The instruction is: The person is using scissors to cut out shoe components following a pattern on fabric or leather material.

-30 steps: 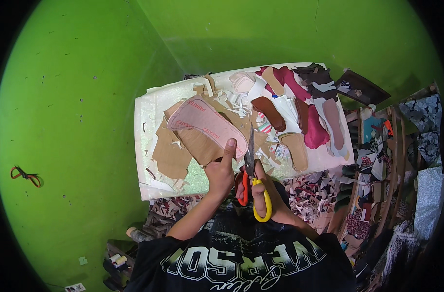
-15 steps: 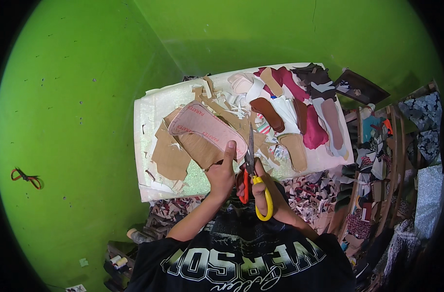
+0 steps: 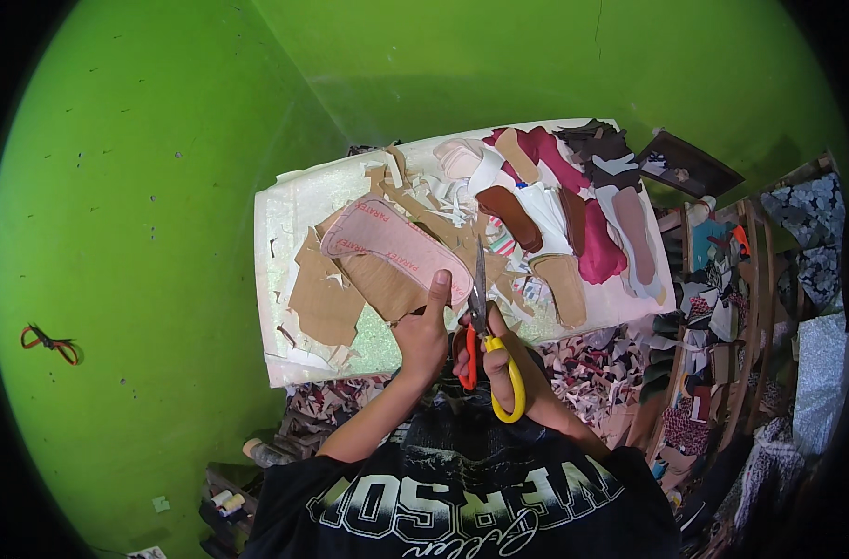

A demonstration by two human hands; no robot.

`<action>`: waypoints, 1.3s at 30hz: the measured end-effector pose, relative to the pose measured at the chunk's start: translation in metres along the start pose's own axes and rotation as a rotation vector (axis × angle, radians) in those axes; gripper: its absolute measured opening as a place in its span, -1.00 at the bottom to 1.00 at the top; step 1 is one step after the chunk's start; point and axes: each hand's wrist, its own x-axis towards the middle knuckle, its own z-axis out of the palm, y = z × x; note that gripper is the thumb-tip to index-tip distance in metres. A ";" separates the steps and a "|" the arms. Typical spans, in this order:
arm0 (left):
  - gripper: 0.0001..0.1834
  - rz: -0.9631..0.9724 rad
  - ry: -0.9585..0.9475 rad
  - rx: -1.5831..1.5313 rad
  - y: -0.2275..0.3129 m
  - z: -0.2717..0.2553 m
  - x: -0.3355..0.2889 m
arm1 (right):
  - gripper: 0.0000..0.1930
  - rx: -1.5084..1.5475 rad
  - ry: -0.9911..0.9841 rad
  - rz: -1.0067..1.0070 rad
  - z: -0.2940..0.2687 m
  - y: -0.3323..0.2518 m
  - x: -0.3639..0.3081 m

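Note:
My left hand (image 3: 426, 326) pinches the near end of a pale pink insole-shaped piece (image 3: 396, 244) with its thumb on top. Beneath that piece lies brown cardboard (image 3: 380, 287), its near edge by the same hand. In my right hand (image 3: 499, 359) are scissors (image 3: 480, 312) with one red and one yellow handle loop, blades pointing away from me. The blades stand just right of the pink piece's near end and look almost closed. Fingers of the right hand are partly hidden behind the handles.
Cut cardboard (image 3: 322, 303) and white scraps (image 3: 452, 197) lie around on the white table (image 3: 280, 224). Brown, maroon and tan sole shapes (image 3: 510, 219) fill its right side. A dark framed tray (image 3: 690, 168) stands beyond the right corner. Fabric scraps (image 3: 592, 373) heap below the near edge.
Almost nothing differs. Both hands, the pink piece and the scissors keep their places, with only a very slight shift of the whole view.

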 end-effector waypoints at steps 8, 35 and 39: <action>-0.58 -0.001 0.018 -0.026 -0.002 0.000 0.001 | 0.10 -0.065 -0.014 -0.023 -0.005 -0.007 0.002; -0.62 -0.103 -0.086 -0.394 -0.007 -0.006 0.006 | 0.21 -0.067 -0.033 0.021 -0.012 -0.006 -0.010; -0.60 -0.070 -0.052 -0.440 -0.003 -0.006 0.007 | 0.18 -0.207 -0.016 0.028 -0.014 -0.012 -0.011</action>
